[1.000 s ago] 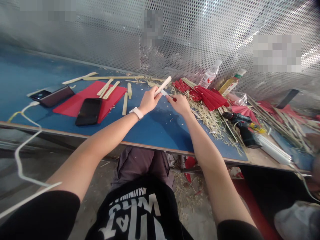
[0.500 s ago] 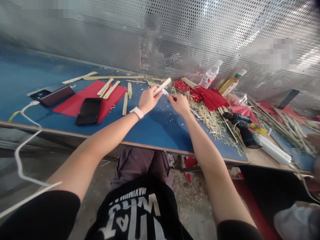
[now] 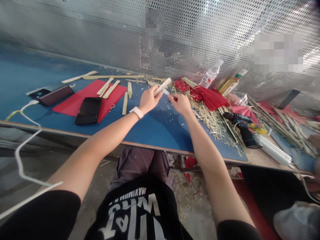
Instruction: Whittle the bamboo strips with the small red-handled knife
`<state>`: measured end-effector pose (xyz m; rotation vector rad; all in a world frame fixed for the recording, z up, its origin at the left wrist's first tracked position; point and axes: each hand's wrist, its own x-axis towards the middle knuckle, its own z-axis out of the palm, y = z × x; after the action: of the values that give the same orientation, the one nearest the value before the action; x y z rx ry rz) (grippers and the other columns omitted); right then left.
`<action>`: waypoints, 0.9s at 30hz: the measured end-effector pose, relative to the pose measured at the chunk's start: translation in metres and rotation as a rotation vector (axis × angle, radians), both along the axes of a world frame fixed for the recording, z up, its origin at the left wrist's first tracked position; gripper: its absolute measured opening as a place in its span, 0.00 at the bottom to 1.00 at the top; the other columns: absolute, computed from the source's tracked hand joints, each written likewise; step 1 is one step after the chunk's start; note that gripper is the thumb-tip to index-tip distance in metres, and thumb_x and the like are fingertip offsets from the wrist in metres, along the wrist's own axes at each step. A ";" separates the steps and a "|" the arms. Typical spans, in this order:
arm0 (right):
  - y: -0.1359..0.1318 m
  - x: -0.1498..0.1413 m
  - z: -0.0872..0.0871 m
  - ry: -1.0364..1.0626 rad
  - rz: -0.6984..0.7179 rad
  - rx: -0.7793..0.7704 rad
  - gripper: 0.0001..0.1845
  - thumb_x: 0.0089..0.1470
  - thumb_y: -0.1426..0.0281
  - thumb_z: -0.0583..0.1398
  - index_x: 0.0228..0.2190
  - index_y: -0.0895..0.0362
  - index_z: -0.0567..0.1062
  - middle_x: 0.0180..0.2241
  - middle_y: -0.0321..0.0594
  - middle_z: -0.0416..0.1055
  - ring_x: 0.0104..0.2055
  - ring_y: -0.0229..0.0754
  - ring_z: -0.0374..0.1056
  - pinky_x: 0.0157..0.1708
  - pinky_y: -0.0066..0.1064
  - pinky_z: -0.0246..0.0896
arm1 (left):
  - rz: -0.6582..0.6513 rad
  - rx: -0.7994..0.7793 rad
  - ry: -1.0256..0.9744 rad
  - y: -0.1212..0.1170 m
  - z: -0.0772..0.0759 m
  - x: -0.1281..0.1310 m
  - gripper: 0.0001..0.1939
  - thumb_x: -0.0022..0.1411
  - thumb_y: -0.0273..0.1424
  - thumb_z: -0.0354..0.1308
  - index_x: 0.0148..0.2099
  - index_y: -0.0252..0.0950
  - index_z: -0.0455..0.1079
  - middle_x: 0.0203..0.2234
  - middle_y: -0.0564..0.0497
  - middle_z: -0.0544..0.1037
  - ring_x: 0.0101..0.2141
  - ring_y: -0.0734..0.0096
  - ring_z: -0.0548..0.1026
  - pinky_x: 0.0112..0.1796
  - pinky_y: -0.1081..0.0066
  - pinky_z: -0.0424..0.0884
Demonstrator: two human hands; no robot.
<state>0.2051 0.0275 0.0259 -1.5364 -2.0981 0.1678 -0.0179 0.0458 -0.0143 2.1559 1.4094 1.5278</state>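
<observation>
My left hand (image 3: 149,99) is closed around a pale wooden stick (image 3: 163,85), which points up and to the right. Its lower end is hidden in my fingers. My right hand (image 3: 180,103) grips a knife with a pale, flat blade (image 3: 165,91); the handle is hidden in my palm. The blade's tip lies against or very near the stick, just beyond my left thumb. Small shavings (image 3: 171,119) lie on the blue tabletop (image 3: 160,133) below my hands.
Left are a black phone (image 3: 88,110), a red sheet (image 3: 68,104) with pale strips (image 3: 111,89), and a power bank (image 3: 56,95). Right are red folded fans (image 3: 211,96), a shavings heap (image 3: 210,121), two bottles (image 3: 211,74), and a drill (image 3: 243,128). A perforated metal wall (image 3: 112,36) stands behind.
The knife blade has shifted slightly along the stick, and its angle has changed a little. Both hands stay in nearly the same place, still holding the stick and knife.
</observation>
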 end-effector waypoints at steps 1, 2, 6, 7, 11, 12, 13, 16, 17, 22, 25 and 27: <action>0.000 0.002 0.000 -0.006 -0.001 0.003 0.29 0.81 0.48 0.60 0.32 0.52 0.82 0.33 0.47 0.81 0.39 0.51 0.75 0.39 0.38 0.57 | -0.017 0.003 0.002 0.000 0.000 0.000 0.11 0.80 0.44 0.64 0.47 0.42 0.74 0.25 0.51 0.75 0.30 0.59 0.76 0.37 0.62 0.69; 0.000 0.003 0.001 -0.010 -0.007 0.008 0.29 0.81 0.48 0.60 0.32 0.52 0.82 0.33 0.47 0.82 0.39 0.51 0.76 0.39 0.38 0.57 | -0.032 0.003 0.004 0.000 0.000 0.000 0.11 0.81 0.44 0.63 0.50 0.42 0.75 0.26 0.51 0.76 0.30 0.59 0.76 0.38 0.62 0.69; 0.002 0.007 0.001 -0.028 -0.019 0.028 0.30 0.80 0.46 0.60 0.32 0.52 0.82 0.34 0.48 0.82 0.40 0.54 0.77 0.38 0.39 0.58 | -0.092 -0.030 0.007 0.002 0.000 0.000 0.11 0.84 0.42 0.57 0.54 0.43 0.75 0.31 0.49 0.81 0.32 0.58 0.80 0.40 0.61 0.72; 0.002 0.008 0.001 -0.033 -0.018 0.026 0.30 0.79 0.45 0.60 0.31 0.52 0.83 0.34 0.48 0.82 0.41 0.54 0.77 0.38 0.39 0.58 | -0.104 -0.038 0.002 0.003 0.000 0.000 0.10 0.85 0.41 0.55 0.53 0.43 0.74 0.33 0.47 0.83 0.33 0.58 0.81 0.41 0.60 0.73; 0.002 0.007 0.000 -0.045 0.002 0.011 0.30 0.79 0.45 0.60 0.31 0.51 0.84 0.34 0.48 0.82 0.40 0.54 0.77 0.38 0.40 0.59 | -0.103 -0.051 -0.020 0.009 -0.004 0.000 0.07 0.84 0.37 0.56 0.49 0.43 0.72 0.37 0.44 0.84 0.37 0.56 0.83 0.43 0.59 0.76; 0.001 0.006 0.001 -0.046 0.013 0.010 0.30 0.79 0.46 0.60 0.32 0.51 0.84 0.34 0.48 0.82 0.40 0.54 0.77 0.38 0.40 0.60 | -0.099 -0.049 -0.021 0.010 -0.005 0.000 0.07 0.83 0.37 0.57 0.49 0.43 0.71 0.35 0.45 0.83 0.36 0.56 0.82 0.43 0.58 0.75; 0.001 0.006 0.001 -0.048 0.022 0.009 0.30 0.80 0.46 0.60 0.32 0.51 0.84 0.33 0.48 0.82 0.40 0.54 0.77 0.39 0.40 0.60 | -0.099 -0.047 -0.019 0.011 -0.006 0.000 0.06 0.83 0.37 0.58 0.48 0.43 0.71 0.33 0.46 0.81 0.35 0.56 0.81 0.42 0.58 0.75; 0.000 0.005 0.001 -0.054 0.032 0.002 0.29 0.80 0.47 0.60 0.32 0.51 0.84 0.33 0.47 0.82 0.40 0.53 0.78 0.39 0.40 0.60 | -0.132 -0.044 0.000 0.010 -0.008 0.001 0.06 0.80 0.38 0.62 0.49 0.44 0.68 0.29 0.50 0.76 0.31 0.57 0.79 0.40 0.58 0.74; 0.000 0.005 0.001 -0.057 0.030 -0.001 0.29 0.80 0.47 0.61 0.32 0.51 0.83 0.33 0.47 0.82 0.40 0.53 0.78 0.39 0.40 0.59 | -0.145 -0.043 0.009 0.010 -0.008 0.001 0.08 0.78 0.37 0.64 0.49 0.44 0.68 0.28 0.51 0.75 0.30 0.58 0.78 0.39 0.58 0.74; -0.001 0.007 0.003 -0.060 0.035 -0.009 0.29 0.80 0.48 0.61 0.30 0.52 0.80 0.32 0.46 0.81 0.39 0.52 0.76 0.38 0.40 0.57 | -0.172 -0.040 0.051 0.008 -0.008 -0.001 0.10 0.76 0.34 0.66 0.50 0.43 0.65 0.29 0.51 0.75 0.31 0.58 0.80 0.40 0.59 0.74; -0.001 0.008 0.004 -0.058 0.054 -0.013 0.28 0.79 0.49 0.61 0.29 0.51 0.79 0.31 0.44 0.79 0.38 0.51 0.75 0.39 0.40 0.56 | -0.179 -0.032 0.068 0.009 -0.008 -0.002 0.10 0.77 0.35 0.65 0.50 0.43 0.65 0.29 0.51 0.75 0.32 0.58 0.80 0.41 0.59 0.75; 0.000 0.009 0.004 -0.065 0.060 -0.020 0.28 0.79 0.50 0.61 0.29 0.51 0.78 0.31 0.44 0.79 0.38 0.51 0.75 0.39 0.40 0.56 | -0.182 -0.028 0.073 0.009 -0.008 -0.003 0.10 0.78 0.35 0.65 0.51 0.43 0.66 0.29 0.51 0.75 0.32 0.58 0.80 0.41 0.59 0.75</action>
<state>0.2144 0.0275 0.0295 -1.5101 -2.2010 0.1628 -0.0205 0.0551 -0.0227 2.2734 1.2084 1.3709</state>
